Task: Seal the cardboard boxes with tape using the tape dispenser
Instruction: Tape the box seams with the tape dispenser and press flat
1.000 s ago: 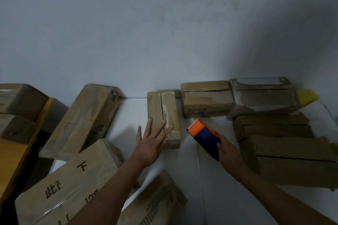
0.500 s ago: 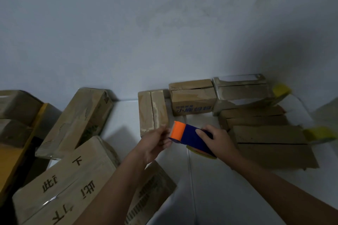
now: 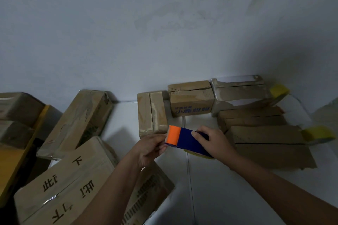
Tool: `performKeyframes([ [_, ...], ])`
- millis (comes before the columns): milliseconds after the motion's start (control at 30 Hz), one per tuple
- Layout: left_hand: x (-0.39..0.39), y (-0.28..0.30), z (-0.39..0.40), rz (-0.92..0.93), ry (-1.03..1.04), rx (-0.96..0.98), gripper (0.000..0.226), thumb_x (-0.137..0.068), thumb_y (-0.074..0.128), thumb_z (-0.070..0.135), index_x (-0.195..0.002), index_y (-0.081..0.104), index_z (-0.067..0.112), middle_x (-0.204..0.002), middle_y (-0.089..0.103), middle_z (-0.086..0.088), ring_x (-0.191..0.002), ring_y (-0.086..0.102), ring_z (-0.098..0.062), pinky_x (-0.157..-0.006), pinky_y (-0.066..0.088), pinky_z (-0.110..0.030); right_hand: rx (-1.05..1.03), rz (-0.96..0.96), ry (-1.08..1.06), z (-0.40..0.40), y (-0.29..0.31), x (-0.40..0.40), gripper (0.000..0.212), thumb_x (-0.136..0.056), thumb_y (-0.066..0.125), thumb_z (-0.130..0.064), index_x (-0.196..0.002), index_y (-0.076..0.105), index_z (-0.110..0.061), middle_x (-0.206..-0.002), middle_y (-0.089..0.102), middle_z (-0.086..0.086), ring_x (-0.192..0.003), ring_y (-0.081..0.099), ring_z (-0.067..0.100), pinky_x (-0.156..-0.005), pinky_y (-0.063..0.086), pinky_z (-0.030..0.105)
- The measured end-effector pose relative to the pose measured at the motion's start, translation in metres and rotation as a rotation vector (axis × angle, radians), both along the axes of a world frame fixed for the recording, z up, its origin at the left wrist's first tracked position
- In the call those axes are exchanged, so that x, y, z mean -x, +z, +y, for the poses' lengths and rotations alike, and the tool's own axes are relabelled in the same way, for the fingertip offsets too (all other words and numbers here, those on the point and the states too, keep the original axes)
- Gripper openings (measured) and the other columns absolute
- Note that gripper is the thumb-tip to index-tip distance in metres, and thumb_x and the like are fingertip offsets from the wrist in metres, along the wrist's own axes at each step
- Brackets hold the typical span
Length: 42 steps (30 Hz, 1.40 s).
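Observation:
The tape dispenser is dark blue with an orange front end and hovers just above the white floor. My right hand grips its blue body from the right. My left hand pinches at the orange end, where the tape comes out. A small cardboard box with a taped centre seam lies just beyond the dispenser, close to the wall. Other cardboard boxes lie all around.
Long boxes and a printed box crowd the left, another box lies under my left forearm. Flat boxes stack at right, a printed box stands by the wall. White floor shows between my arms.
My left hand left the small box's top and came to the dispenser's orange end. My right hand brought the dispenser left and turned it level. The view tilted up slightly.

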State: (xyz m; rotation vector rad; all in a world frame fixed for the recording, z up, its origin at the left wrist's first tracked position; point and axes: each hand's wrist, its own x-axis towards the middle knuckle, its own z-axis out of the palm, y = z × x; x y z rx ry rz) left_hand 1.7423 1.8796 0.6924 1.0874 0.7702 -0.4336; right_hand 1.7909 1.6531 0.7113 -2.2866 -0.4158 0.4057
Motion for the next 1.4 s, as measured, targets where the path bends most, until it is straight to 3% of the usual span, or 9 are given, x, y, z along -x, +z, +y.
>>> performKeyframes([
  [167,0.001,0.004,0.0,-0.022,-0.052,-0.065,0.014,-0.093,0.062,0.003,-0.104,0.07,0.005,-0.07,0.067,0.0,-0.059,0.057,-0.003,-0.056,0.049,-0.015,-0.013,-0.013,0.024,0.002,-0.001,-0.001,0.032,-0.098,0.048,-0.041,-0.102,0.065,-0.013,-0.094,0.069,0.001,-0.085,0.064,0.011,-0.075,0.054,0.037],
  [433,0.003,0.01,0.002,-0.087,-0.095,-0.2,0.011,-0.097,0.057,0.007,-0.096,0.069,0.008,-0.076,0.064,-0.005,-0.067,0.054,-0.009,-0.062,0.049,-0.019,0.01,-0.006,0.052,0.008,-0.002,-0.007,0.04,-0.09,0.05,-0.057,-0.098,0.063,-0.02,-0.09,0.068,-0.004,-0.08,0.063,0.006,-0.067,0.053,0.025],
  [767,0.002,0.013,0.019,-0.156,0.047,-0.237,0.013,-0.096,0.057,0.007,-0.096,0.069,0.002,-0.078,0.067,-0.009,-0.073,0.063,-0.016,-0.078,0.054,-0.031,0.089,-0.059,0.164,0.003,-0.004,-0.023,0.037,-0.089,0.051,-0.06,-0.094,0.061,-0.024,-0.084,0.064,-0.007,-0.075,0.061,0.003,-0.059,0.045,0.019],
  [867,0.008,0.013,0.046,-0.151,0.212,-0.268,0.013,-0.096,0.057,0.005,-0.092,0.069,0.002,-0.076,0.071,-0.006,-0.069,0.067,-0.013,-0.068,0.056,-0.024,0.151,-0.075,0.173,-0.012,-0.008,-0.03,0.039,-0.089,0.051,-0.058,-0.094,0.062,-0.021,-0.084,0.065,-0.005,-0.073,0.061,0.005,-0.064,0.052,0.026],
  [1000,0.013,0.007,0.062,-0.091,0.214,-0.266,0.008,-0.094,0.061,0.008,-0.091,0.068,0.004,-0.073,0.064,-0.004,-0.07,0.058,-0.012,-0.078,0.05,-0.026,0.245,-0.111,0.144,-0.014,-0.011,-0.037,0.043,-0.088,0.051,-0.061,-0.093,0.064,-0.02,-0.082,0.066,-0.003,-0.073,0.062,0.007,-0.068,0.055,0.032],
  [1200,0.015,-0.003,0.056,-0.14,0.261,-0.509,0.014,-0.094,0.065,0.015,-0.085,0.068,0.004,-0.076,0.06,-0.008,-0.075,0.054,-0.017,-0.075,0.05,-0.026,0.273,-0.154,0.101,-0.002,-0.007,-0.039,0.049,-0.085,0.047,-0.069,-0.083,0.059,-0.021,-0.075,0.062,-0.004,-0.068,0.058,0.007,-0.059,0.046,0.025],
  [1400,0.016,0.0,0.063,-0.15,0.291,-0.575,0.019,-0.094,0.064,0.016,-0.097,0.069,-0.002,-0.085,0.061,-0.012,-0.082,0.055,-0.021,-0.077,0.049,-0.026,0.269,-0.137,0.129,-0.006,-0.006,-0.039,0.047,-0.086,0.047,-0.068,-0.089,0.059,-0.022,-0.08,0.062,-0.004,-0.07,0.059,0.007,-0.059,0.049,0.025],
])
